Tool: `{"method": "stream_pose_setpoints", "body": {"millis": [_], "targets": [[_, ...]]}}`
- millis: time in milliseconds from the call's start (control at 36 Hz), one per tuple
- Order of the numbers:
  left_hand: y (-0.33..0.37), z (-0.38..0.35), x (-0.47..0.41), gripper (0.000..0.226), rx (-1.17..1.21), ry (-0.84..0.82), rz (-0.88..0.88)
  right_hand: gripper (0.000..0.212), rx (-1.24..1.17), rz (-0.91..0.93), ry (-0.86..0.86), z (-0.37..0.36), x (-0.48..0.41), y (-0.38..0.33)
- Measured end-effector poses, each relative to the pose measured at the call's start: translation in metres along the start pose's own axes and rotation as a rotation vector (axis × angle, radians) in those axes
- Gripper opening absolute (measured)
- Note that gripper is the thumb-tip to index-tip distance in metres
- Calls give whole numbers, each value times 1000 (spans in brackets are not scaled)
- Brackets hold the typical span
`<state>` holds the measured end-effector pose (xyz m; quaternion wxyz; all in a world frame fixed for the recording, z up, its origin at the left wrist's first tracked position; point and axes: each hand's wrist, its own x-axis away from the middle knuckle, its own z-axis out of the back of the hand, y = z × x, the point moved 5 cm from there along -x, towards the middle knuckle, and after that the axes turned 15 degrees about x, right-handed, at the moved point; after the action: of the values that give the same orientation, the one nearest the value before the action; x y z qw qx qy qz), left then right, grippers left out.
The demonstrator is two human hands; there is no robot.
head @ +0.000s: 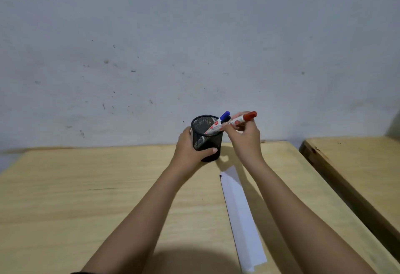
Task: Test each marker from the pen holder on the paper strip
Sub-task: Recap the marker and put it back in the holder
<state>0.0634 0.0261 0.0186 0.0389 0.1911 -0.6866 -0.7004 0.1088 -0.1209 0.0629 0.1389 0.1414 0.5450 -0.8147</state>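
Now red-capped marker (238, 121) — white barrel

Dim, even, soft light. Broad dark shadow on light wooden table (75, 187) at its near edge. Slight overall softness; table edges bow from wide-angle distortion.

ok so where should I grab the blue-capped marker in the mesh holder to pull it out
Pinch the blue-capped marker on its white barrel just below the cap, coming from above and the right. It leans right over the rim of the pen holder, so only that upper end is exposed. Draw it out along its tilt.
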Motion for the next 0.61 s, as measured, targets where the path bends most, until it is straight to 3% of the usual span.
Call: {"method": "stream_pose_setpoints", "body": {"millis": [194, 417, 611], "targets": [[-14, 1, -17, 65, -40, 10, -28, 16, 70, -92, -88, -16, -16, 5], [-23, 2, -22, 71, -56, -15, -26, 20, 212, -58, -75, -29, -22, 9], [-26, 2, -24, 72, -62, -21, -22, 28, 166, -128, -3, -34, -24, 13]]}}
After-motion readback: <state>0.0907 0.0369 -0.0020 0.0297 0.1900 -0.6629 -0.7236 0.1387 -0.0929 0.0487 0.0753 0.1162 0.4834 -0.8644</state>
